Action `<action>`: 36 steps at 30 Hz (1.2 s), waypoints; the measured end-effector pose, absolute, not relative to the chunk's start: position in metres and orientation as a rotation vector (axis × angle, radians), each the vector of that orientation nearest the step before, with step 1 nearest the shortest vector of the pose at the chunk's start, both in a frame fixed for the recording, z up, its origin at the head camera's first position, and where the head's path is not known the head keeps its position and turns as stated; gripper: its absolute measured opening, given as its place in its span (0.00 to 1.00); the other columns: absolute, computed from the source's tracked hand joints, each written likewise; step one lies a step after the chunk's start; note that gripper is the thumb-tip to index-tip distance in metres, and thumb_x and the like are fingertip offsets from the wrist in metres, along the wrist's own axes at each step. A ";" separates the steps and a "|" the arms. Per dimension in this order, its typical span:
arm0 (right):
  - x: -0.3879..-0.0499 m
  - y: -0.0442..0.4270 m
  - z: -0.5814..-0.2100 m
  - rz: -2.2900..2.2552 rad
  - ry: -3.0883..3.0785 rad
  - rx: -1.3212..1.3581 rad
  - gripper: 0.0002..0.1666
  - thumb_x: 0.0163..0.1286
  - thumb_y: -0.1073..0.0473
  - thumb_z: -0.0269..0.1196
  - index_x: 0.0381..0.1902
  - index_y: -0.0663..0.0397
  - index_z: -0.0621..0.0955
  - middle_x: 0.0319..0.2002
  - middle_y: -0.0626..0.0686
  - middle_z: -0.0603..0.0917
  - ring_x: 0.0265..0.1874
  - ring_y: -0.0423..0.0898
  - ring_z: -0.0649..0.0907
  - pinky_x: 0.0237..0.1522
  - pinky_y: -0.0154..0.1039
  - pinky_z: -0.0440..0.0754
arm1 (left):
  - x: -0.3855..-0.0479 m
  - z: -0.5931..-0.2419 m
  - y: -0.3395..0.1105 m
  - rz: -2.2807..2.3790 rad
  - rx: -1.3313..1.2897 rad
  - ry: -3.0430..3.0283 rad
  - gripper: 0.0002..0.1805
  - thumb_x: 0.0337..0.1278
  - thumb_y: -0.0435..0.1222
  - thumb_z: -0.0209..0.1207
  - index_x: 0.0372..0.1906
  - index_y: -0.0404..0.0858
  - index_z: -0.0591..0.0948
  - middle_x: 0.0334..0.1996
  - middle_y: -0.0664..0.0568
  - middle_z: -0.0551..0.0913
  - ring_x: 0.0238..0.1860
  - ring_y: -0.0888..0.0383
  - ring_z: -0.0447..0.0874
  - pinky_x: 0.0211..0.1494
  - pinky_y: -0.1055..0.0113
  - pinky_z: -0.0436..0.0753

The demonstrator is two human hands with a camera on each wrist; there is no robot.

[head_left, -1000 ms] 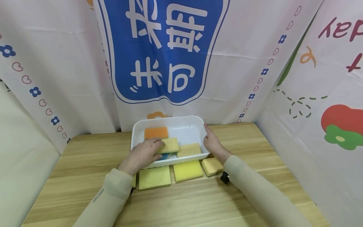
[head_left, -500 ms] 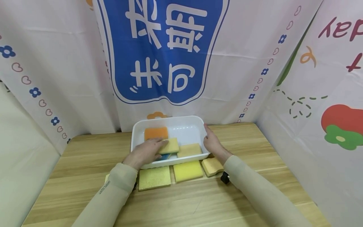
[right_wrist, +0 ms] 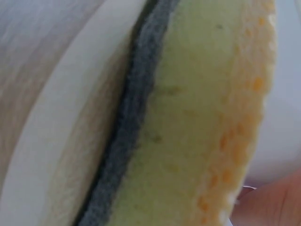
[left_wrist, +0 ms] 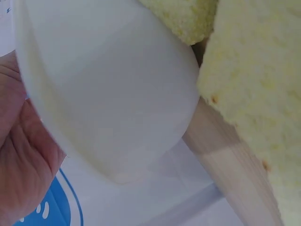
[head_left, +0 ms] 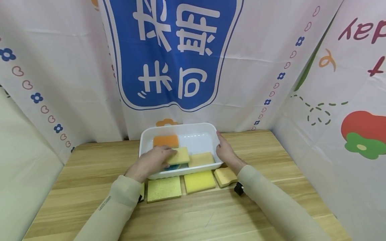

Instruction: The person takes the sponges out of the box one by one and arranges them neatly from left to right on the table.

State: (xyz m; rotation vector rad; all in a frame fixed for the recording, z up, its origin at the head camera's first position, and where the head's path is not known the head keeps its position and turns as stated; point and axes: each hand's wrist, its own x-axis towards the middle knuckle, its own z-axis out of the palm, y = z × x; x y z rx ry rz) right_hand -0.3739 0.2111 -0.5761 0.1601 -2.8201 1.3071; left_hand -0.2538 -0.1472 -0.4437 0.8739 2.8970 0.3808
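Observation:
A white plastic tray (head_left: 197,129) stands against the backdrop. Inside it my left hand (head_left: 149,163) holds a pale yellow sponge (head_left: 181,156), fingers over its top and thumb at the near side. That sponge rests tilted over a blue piece (head_left: 175,167) that is mostly covered. Behind lies an orange sponge (head_left: 166,141); to the right, a flat beige sponge (head_left: 201,159). My right hand (head_left: 227,152) grips the tray's right end. In the left wrist view, the left hand (left_wrist: 26,160) reaches over the tray's wall (left_wrist: 113,94); in the right wrist view only fingers (right_wrist: 273,202) show.
Along the tray's near side lie a speckled yellow sponge (head_left: 164,189), a bright yellow sponge (head_left: 200,181) and a wavy beige sponge (head_left: 225,177) with a dark layer. Another yellow piece (head_left: 142,192) is mostly behind the left wrist. Fabric walls enclose the wooden table (head_left: 211,217).
My left hand slid slightly forward over the pale yellow sponge, then drew back left, and the sponge shifted a little left with it. The right hand and the tray stayed put.

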 end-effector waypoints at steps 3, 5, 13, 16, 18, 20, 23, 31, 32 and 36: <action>-0.373 0.210 -0.573 1.343 -2.820 0.159 0.48 0.83 0.72 0.44 0.98 0.56 0.54 0.95 0.64 0.60 0.94 0.67 0.64 0.96 0.63 0.62 | -0.248 -0.439 -0.151 0.403 0.907 2.924 0.33 0.72 0.31 0.79 0.79 0.37 0.85 0.79 0.34 0.85 0.77 0.33 0.87 0.82 0.37 0.87; -0.365 0.208 -0.564 1.377 -2.811 0.177 0.48 0.83 0.72 0.43 0.98 0.58 0.53 0.95 0.66 0.59 0.95 0.67 0.62 0.97 0.63 0.58 | -0.244 -0.436 -0.154 0.421 0.928 2.942 0.33 0.71 0.30 0.79 0.78 0.36 0.85 0.77 0.33 0.86 0.76 0.32 0.88 0.81 0.37 0.88; -0.335 0.195 -0.523 1.475 -2.802 0.154 0.47 0.82 0.75 0.43 0.97 0.63 0.53 0.95 0.69 0.57 0.96 0.68 0.59 0.98 0.66 0.55 | -0.226 -0.420 -0.163 0.386 0.970 3.006 0.33 0.71 0.31 0.79 0.78 0.37 0.85 0.77 0.31 0.86 0.75 0.29 0.88 0.81 0.34 0.87; -0.329 0.194 -0.516 1.491 -2.810 0.157 0.47 0.83 0.75 0.43 0.97 0.63 0.53 0.96 0.68 0.57 0.96 0.67 0.58 0.98 0.64 0.56 | -0.219 -0.416 -0.166 0.353 1.001 3.037 0.33 0.70 0.31 0.80 0.77 0.38 0.86 0.75 0.32 0.87 0.73 0.30 0.89 0.78 0.35 0.90; -0.341 0.198 -0.533 1.421 -2.809 0.180 0.47 0.82 0.74 0.43 0.97 0.62 0.53 0.95 0.67 0.58 0.96 0.65 0.60 0.99 0.62 0.56 | -0.213 -0.413 -0.169 0.329 1.012 3.048 0.33 0.70 0.32 0.81 0.77 0.38 0.86 0.75 0.32 0.87 0.71 0.30 0.90 0.76 0.36 0.91; -0.346 0.200 -0.540 1.403 -2.815 0.188 0.47 0.83 0.74 0.44 0.97 0.61 0.54 0.96 0.67 0.59 0.96 0.64 0.61 0.99 0.61 0.56 | -0.208 -0.410 -0.172 0.317 1.007 3.054 0.33 0.70 0.33 0.81 0.78 0.39 0.86 0.76 0.32 0.87 0.71 0.31 0.91 0.75 0.36 0.92; -0.349 0.200 -0.546 1.408 -2.806 0.186 0.47 0.83 0.73 0.43 0.97 0.61 0.54 0.96 0.67 0.57 0.96 0.65 0.60 0.99 0.61 0.54 | -0.201 -0.408 -0.178 0.299 0.993 3.062 0.33 0.70 0.35 0.81 0.78 0.41 0.86 0.77 0.32 0.86 0.71 0.30 0.90 0.74 0.34 0.92; -0.314 0.184 -0.499 1.454 -2.845 0.119 0.46 0.86 0.75 0.39 0.98 0.62 0.49 0.97 0.68 0.54 0.97 0.66 0.56 0.99 0.62 0.55 | -0.184 -0.405 -0.193 0.298 0.995 3.084 0.34 0.68 0.35 0.83 0.77 0.41 0.87 0.76 0.32 0.86 0.71 0.30 0.90 0.72 0.33 0.93; -0.313 0.184 -0.498 1.447 -2.849 0.114 0.46 0.86 0.75 0.39 0.98 0.62 0.49 0.97 0.67 0.54 0.97 0.66 0.56 0.99 0.61 0.55 | -0.182 -0.405 -0.195 0.303 1.008 3.085 0.35 0.67 0.35 0.83 0.77 0.41 0.87 0.76 0.32 0.87 0.70 0.30 0.91 0.71 0.33 0.93; -0.314 0.184 -0.499 1.439 -2.846 0.102 0.46 0.86 0.75 0.39 0.98 0.61 0.49 0.97 0.67 0.55 0.97 0.65 0.57 0.99 0.61 0.55 | -0.174 -0.406 -0.202 0.307 1.053 3.083 0.35 0.66 0.36 0.84 0.76 0.41 0.87 0.73 0.33 0.89 0.68 0.31 0.92 0.70 0.31 0.93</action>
